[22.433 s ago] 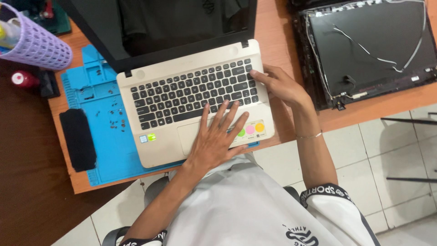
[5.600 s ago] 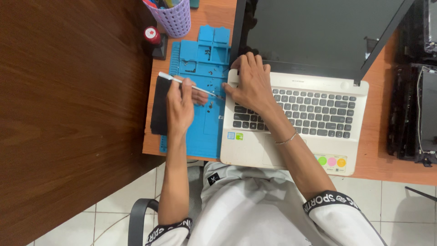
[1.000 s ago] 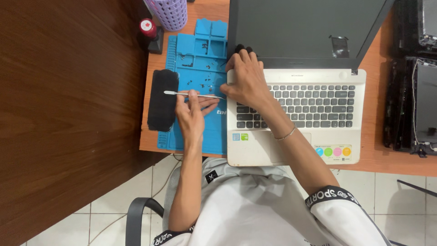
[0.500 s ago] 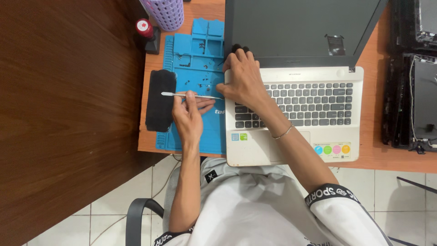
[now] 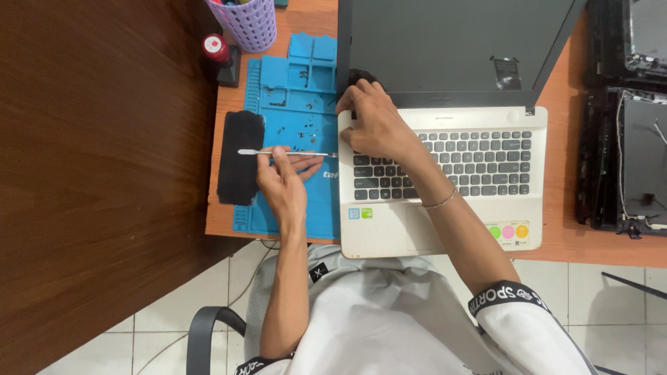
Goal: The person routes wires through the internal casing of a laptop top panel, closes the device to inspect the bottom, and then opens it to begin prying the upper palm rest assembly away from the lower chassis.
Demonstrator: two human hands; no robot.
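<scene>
Looking like a small electronics repair workshop: sitting on an orange-brown workbench (image 5: 577,243), a blue silicone repair mat (image 5: 292,90) with moulded compartments holding tiny loose screws, lying beside an opened white laptop (image 5: 451,180). Resting at the right edge, dismantled dark laptop shells (image 5: 625,118) (loose cables showing). Standing nearby, a purple mesh tool holder (image 5: 251,24); pale floor tiles showing below.

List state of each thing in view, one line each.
laptop: lid open, screen dark
left hand: shut on metal spudger
metal spudger: held level over the blue mat
right hand: pressed flat on the laptop's upper left corner
blue mat: flat on the desk, small screws in its trays
purple basket: upright
</scene>
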